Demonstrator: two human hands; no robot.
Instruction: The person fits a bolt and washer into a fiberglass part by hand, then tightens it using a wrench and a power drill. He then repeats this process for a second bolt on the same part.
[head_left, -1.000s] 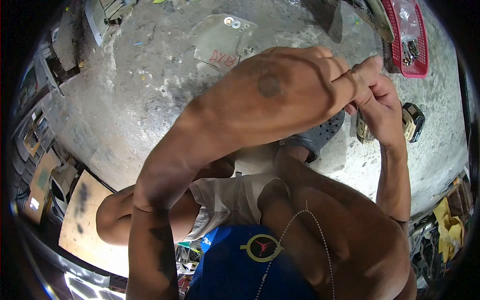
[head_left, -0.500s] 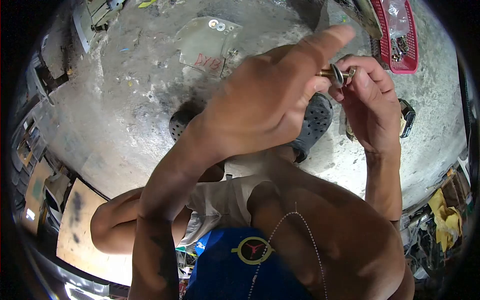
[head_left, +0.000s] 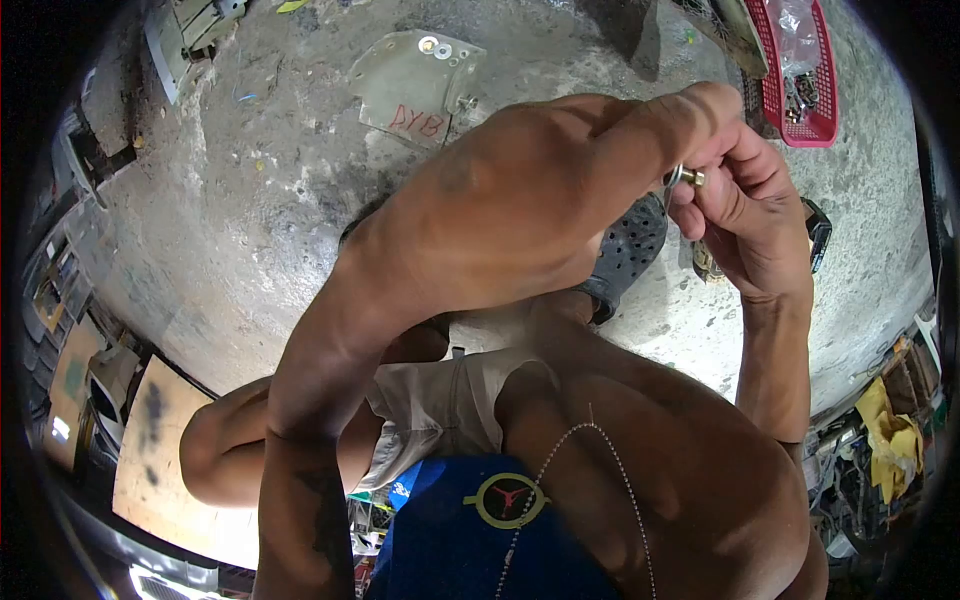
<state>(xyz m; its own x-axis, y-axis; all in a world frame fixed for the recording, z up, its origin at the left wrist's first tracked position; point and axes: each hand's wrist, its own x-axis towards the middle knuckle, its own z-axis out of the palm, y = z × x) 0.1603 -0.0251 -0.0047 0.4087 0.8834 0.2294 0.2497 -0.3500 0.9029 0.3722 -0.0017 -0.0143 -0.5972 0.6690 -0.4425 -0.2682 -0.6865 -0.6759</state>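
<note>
A brass-coloured bolt (head_left: 696, 178) with a round silver washer (head_left: 675, 178) on it is held between both hands, above the floor. My left hand (head_left: 580, 190) reaches across from the left, its fingers closed around the bolt's left part, which the hand hides. My right hand (head_left: 758, 215) is closed at the bolt's right end, the thumb against it. Beyond the hands, a grey metal plate (head_left: 395, 85) with red lettering lies on the floor, bearing a few loose washers (head_left: 441, 51); another small bolt (head_left: 467, 102) is by its right edge.
A pink basket (head_left: 829, 120) at the upper right holds small hardware and a clear plastic bag (head_left: 793, 35). Partly behind my right hand is a dark object (head_left: 818, 235) I cannot make out. My foot in a dark clog (head_left: 632, 245) rests beneath the hands.
Both hands have shifted slightly down and right with the bolt. My left hand has turned, and its raised index finger has curled over, covering more of the bolt.
</note>
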